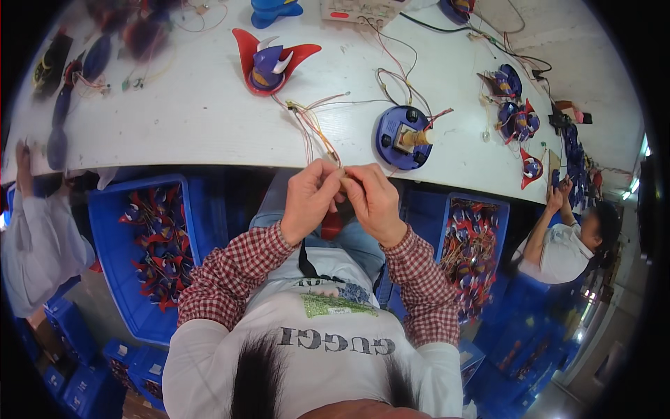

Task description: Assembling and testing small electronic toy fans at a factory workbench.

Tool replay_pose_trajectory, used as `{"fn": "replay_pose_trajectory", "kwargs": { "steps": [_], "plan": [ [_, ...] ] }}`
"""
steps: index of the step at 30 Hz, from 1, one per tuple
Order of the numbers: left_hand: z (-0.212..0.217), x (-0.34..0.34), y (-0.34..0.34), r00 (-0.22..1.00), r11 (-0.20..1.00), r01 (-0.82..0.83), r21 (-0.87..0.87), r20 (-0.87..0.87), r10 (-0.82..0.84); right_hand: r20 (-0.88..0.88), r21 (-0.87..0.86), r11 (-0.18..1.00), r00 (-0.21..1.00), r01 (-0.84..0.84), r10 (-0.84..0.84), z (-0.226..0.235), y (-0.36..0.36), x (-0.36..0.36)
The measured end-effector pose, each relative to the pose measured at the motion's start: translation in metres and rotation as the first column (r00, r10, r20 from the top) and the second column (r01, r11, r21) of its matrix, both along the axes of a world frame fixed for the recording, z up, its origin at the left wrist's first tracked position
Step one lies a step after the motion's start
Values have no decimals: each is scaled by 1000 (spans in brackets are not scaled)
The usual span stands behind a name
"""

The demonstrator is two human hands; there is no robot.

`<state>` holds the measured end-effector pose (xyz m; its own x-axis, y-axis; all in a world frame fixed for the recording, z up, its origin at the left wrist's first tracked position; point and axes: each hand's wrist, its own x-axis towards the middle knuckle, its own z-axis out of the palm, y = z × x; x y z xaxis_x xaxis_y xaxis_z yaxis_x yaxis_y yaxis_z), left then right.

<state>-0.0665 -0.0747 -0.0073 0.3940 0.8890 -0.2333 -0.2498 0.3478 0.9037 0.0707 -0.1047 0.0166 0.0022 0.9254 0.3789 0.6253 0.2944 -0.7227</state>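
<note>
Just off the table's near edge, my left hand (310,198) and my right hand (375,201) meet fingertip to fingertip. Both are closed in a pinch on thin electrical wires (323,137); the exact spot they grip is hidden by the fingers. These red, yellow and white wires run back to a toy head part (264,72) with a purple middle, white horns and red wing shapes, lying on the table. To the right of the wires sits a round purple base (385,143) with black feet and a tan piece in its centre.
A blue bin (105,237) of red and purple toy parts stands left, another bin (444,234) right. A beige box with cables (356,11) and a blue object (274,12) occupy the far side. Co-workers sit left (42,241) and right (555,253). More toy parts (518,120) lie right.
</note>
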Motion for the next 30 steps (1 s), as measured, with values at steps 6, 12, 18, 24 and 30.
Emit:
{"fn": "replay_pose_trajectory", "kwargs": {
  "steps": [6,12,18,24,30],
  "plan": [
    [10,-2,5,999,999,6,-51,32,-4,36,-13,1000,999,0,0,3,3,-2],
    [16,3,29,998,997,32,-66,48,-29,62,-54,997,996,63,-59,13,27,4],
    [14,-12,47,989,988,-146,58,-19,147,55,-68,982,983,178,-174,14,81,15],
    [1,-41,25,974,968,-163,191,-128,190,487,385,896,775,224,-403,15,85,16],
    [-8,-43,23,946,872,-130,473,-205,253,300,-72,995,953,67,-43,19,35,4]
  ]
}}
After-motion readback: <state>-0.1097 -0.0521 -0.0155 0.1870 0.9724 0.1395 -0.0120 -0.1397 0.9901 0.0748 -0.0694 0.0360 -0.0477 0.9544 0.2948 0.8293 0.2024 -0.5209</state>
